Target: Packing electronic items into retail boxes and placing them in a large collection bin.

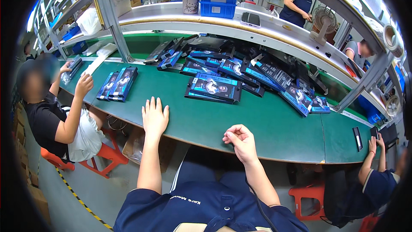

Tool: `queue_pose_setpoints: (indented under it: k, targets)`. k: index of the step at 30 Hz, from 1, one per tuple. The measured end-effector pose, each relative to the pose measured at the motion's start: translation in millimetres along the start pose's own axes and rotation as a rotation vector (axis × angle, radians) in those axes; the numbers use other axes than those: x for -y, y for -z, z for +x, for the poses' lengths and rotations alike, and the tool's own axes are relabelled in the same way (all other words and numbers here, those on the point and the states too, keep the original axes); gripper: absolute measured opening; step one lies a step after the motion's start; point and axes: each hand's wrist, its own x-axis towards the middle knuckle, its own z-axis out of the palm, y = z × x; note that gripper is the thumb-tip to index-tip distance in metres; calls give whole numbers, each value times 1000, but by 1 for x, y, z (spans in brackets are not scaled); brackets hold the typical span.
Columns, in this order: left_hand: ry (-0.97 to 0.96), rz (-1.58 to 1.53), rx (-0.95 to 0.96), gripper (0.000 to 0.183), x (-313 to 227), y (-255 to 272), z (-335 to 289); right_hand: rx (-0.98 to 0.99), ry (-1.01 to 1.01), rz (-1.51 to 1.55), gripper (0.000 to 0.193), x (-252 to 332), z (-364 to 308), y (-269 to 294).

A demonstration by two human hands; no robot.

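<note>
My left hand (pixel 155 118) lies flat on the green tabletop (pixel 193 122), fingers stretched out and holding nothing. Closer to the table's front edge, my right hand (pixel 241 142) is curled, thumb against the bent fingers; I see nothing in it. Beyond both hands lies a flat black-and-blue box (pixel 214 87), printed with a picture, partly covering another. Behind it a loose heap of similar boxes (pixel 274 75) leans and overlaps. Left of my left hand, two blue boxes (pixel 122 84) lie side by side.
On the left a seated person (pixel 56 111) handles a pale strip. At the right end, a co-worker's hands (pixel 377 142) hold a dark item beside a black tray (pixel 357 139). The shelf above carries blue bins (pixel 218 1), a phone (pixel 250 19) and a small fan (pixel 322 23).
</note>
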Motion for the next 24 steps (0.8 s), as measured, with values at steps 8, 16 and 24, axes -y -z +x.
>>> queue_pose_setpoints:
  k: [8,16,24]
  targets:
    - [-707,-859,-251,17,-78,18,-36,-148,-22,388,30,-4,9,24]
    - [-758,-1162,-373,12,-197,43,75,-36,700,-930,20,87,106,21]
    - [-966,-1069,-487,14,-213,24,57,-160,748,-964,14,64,116,58]
